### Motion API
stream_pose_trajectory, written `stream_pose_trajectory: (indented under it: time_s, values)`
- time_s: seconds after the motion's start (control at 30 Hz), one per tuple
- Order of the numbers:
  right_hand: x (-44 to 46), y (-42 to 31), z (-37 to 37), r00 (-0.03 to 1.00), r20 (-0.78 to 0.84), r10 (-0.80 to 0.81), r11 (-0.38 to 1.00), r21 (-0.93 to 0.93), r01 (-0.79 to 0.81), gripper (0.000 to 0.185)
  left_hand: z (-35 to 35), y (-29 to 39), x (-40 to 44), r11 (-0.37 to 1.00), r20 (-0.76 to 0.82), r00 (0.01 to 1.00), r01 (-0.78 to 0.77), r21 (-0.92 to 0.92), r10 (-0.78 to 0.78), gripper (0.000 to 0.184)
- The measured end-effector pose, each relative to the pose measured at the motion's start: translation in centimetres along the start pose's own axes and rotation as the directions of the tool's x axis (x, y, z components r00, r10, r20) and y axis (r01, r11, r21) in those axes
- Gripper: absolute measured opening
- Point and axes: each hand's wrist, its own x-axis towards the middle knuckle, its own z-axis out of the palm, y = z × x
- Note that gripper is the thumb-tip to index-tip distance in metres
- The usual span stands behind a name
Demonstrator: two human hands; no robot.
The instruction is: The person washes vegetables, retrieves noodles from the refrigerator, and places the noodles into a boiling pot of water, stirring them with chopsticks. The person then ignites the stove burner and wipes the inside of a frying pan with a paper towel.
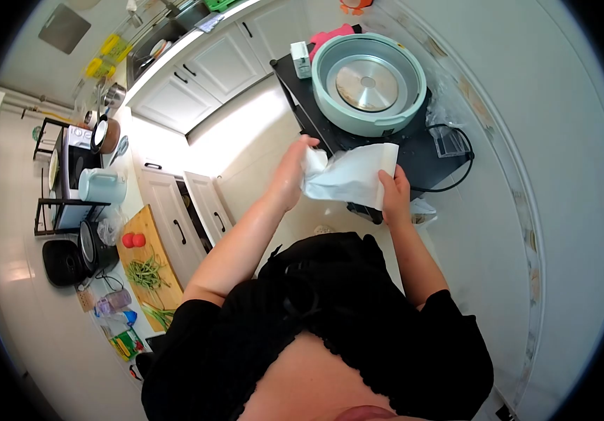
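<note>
In front of my body, a white, creased, paper-like sheet (347, 174) stretches between my two hands. It has a straight, stiffer-looking band along its right edge; whether it is a sheet or a flat bag I cannot tell. My left hand (292, 172) grips its bunched left end. The fingers of my right hand (395, 193) close on the banded right edge, thumb on top. Just beyond the sheet stands a round, mint-green electric pot (321, 105) without a lid, its metal heating plate (365, 83) showing some brownish stains. The pot rests on a black stand (449, 163).
A small white box (301, 60) and a pink item (331, 33) stand beside the pot. A black cable (467, 168) loops off the stand's right side. To my left, a drawer (207, 207) juts out below the counter. A cutting board (168, 277) holds green beans (147, 274) and tomatoes (133, 240).
</note>
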Motion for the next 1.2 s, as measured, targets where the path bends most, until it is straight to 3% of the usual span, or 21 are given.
stream_pose_trajectory:
  time_s: [0.03,0.07,0.1,0.13,0.17,0.23,0.4,0.6,0.67,0.7,0.73,0.8,0.83,0.87,0.9,0.93,0.97,1.03,1.1,1.13,1.2]
  values:
    - [-0.2,-0.1,0.4,0.998,-0.009,-0.064,0.998,-0.019,0.064,0.029,-0.2,-0.3,-0.2,1.0,-0.009,1.0,-0.005,-0.007,0.005,0.036]
    - [-0.3,-0.1,0.7,0.998,-0.001,-0.059,0.998,-0.021,0.059,0.029,0.0,-0.8,-0.6,0.905,0.076,0.99,-0.139,0.402,0.118,0.04]
    - [-0.4,-0.1,1.1,0.994,0.057,-0.095,0.995,-0.011,0.095,0.029,0.1,-1.1,-1.1,0.633,0.201,0.963,-0.27,0.725,0.18,0.044]
    - [-0.5,-0.2,1.3,0.985,0.11,-0.132,0.991,0.001,0.133,0.03,-0.5,-1.8,-1.0,0.497,0.25,0.962,-0.269,0.825,0.106,0.041]
    - [-0.6,-0.5,1.6,0.985,0.108,-0.136,0.991,-0.003,0.137,0.03,-0.5,-1.9,-1.3,0.499,0.255,0.961,-0.273,0.822,0.107,0.041]
    - [-0.7,-1.0,2.2,0.959,0.21,-0.191,0.868,-0.42,0.265,0.029,-0.5,-1.9,-1.8,0.434,0.319,0.942,-0.243,0.867,-0.109,0.032]
    - [-0.8,0.6,2.0,0.963,0.135,-0.234,0.804,-0.53,0.269,0.027,1.2,-0.8,-4.6,0.277,0.368,0.93,-0.347,0.896,-0.024,0.025]
    - [-0.4,1.2,3.5,0.958,-0.073,-0.276,0.921,-0.305,0.242,0.021,1.6,0.0,-6.5,0.157,0.368,0.925,-0.379,0.912,0.099,0.023]
    - [0.4,0.4,3.2,0.982,-0.187,-0.006,0.995,0.092,0.024,0.019,1.5,0.2,-7.7,0.144,0.421,0.901,-0.432,0.89,0.099,0.022]
    - [1.7,0.4,1.6,0.95,-0.31,0.025,0.957,0.281,0.066,0.018,1.1,0.0,-8.2,0.148,0.422,0.901,-0.433,0.889,0.101,0.022]
    - [3.2,-0.8,0.0,0.86,-0.505,0.07,0.971,0.232,0.057,0.018,0.3,0.0,-8.7,0.207,0.419,0.896,-0.443,0.873,0.148,0.022]
    - [4.0,-2.7,-3.4,0.839,-0.497,-0.223,0.974,-0.089,0.207,0.02,-1.3,1.1,-8.7,0.26,0.412,0.886,-0.458,0.85,0.213,0.024]
    - [4.2,-3.4,-4.7,0.847,-0.432,-0.31,0.944,-0.244,0.221,0.021,-2.5,1.9,-8.7,0.442,0.246,0.949,-0.311,0.842,0.199,0.026]
    - [4.6,-3.6,-5.6,0.861,-0.383,-0.336,0.911,-0.363,0.194,0.021,-3.4,2.2,-9.1,0.613,0.065,0.986,-0.147,0.776,0.153,0.028]
    - [5.5,-3.0,-7.3,0.888,-0.359,-0.287,0.893,-0.435,0.113,0.033,-4.2,2.2,-9.3,0.628,0.025,0.984,-0.132,0.767,0.176,0.028]
    - [8.0,-0.7,-11.5,0.86,-0.264,-0.437,0.513,-0.858,-0.003,0.05,-5.1,2.3,-9.3,0.767,-0.005,0.988,-0.119,0.63,0.157,0.031]
    - [7.6,-0.8,-9.9,0.783,-0.186,-0.594,0.225,-0.973,-0.06,0.055,-6.1,2.4,-9.6,0.877,-0.031,0.989,-0.116,0.466,0.147,0.034]
    - [5.5,-3.2,-4.2,0.695,0.031,-0.719,0.008,-0.999,0.053,0.054,-7.3,2.2,-10.5,0.92,-0.109,0.977,-0.132,0.369,0.184,0.037]
    - [3.1,-4.0,2.7,0.873,0.16,-0.462,0.489,-0.775,0.4,0.053,-8.4,1.2,-11.7,0.949,-0.175,0.954,-0.195,0.248,0.242,0.038]
    - [1.6,-3.7,6.6,0.902,0.337,-0.271,0.632,-0.644,0.431,0.05,-9.6,0.6,-12.1,0.959,-0.167,0.952,-0.227,0.172,0.255,0.036]
    - [-1.1,-1.2,13.4,0.726,0.684,-0.076,0.779,-0.413,0.471,0.047,-10.9,-0.5,-13.6,0.958,-0.169,0.949,-0.24,0.158,0.266,0.036]
